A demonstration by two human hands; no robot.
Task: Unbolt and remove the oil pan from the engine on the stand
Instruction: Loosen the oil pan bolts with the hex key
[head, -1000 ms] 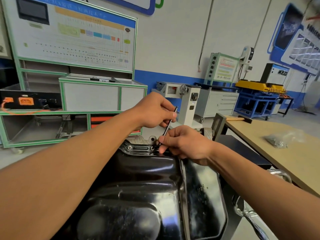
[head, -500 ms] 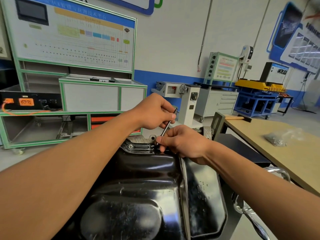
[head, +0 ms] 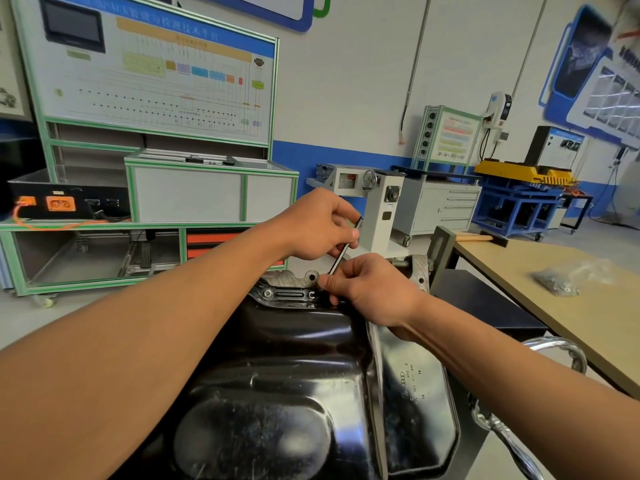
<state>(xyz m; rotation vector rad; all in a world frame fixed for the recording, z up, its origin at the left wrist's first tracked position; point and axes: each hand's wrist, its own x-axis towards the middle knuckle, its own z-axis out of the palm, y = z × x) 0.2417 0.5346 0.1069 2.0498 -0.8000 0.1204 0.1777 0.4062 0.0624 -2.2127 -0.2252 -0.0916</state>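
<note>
The black oil pan [head: 284, 375] sits bottom-up and fills the lower middle of the view, its glossy sump toward 6 o'clock and its far rim toward 12 o'clock, where it meets a grey metal casting [head: 304, 277]. Both hands work at that far rim. The left hand [head: 318, 223], at about 12 o'clock from the pan, is curled round the upper end of a slim black key [head: 341, 254], which slants down toward the rim. The right hand [head: 374, 292], at about 1 o'clock, pinches the key's lower part between thumb and fingers, just above the flange; the key's tip is hidden behind them. A bolt head [head: 267, 293] shows on the rim at 11 o'clock, beside a slotted recess. At 3 o'clock stands a wooden-topped bench [head: 588, 327] with a clear bag of small parts [head: 561, 278] on it, well apart from the pan.
</note>
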